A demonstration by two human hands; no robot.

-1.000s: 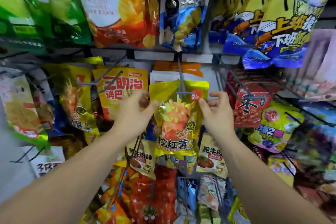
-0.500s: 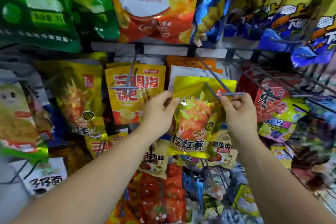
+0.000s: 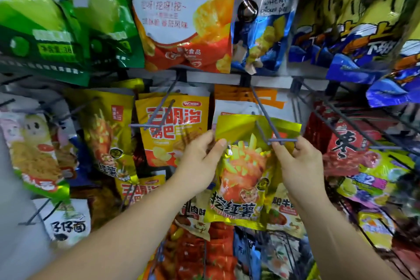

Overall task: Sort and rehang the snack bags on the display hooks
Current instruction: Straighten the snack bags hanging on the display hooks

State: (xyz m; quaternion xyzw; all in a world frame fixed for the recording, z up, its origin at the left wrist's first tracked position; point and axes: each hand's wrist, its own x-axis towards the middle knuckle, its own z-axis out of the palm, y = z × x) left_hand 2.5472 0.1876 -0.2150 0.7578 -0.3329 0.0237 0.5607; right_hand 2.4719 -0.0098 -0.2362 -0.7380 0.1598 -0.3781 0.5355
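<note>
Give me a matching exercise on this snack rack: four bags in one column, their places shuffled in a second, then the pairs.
Bags
1. yellow sweet-potato bag
2. green bags
3. blue chicken bag
4. red jujube bag

Places
A. top row, far left
B. just right of the right hand
C. gripped by the left hand and the right hand
D. top row, right of the orange potato-chip bag

Pairs: 1-C, 2-A, 3-D, 4-B
</note>
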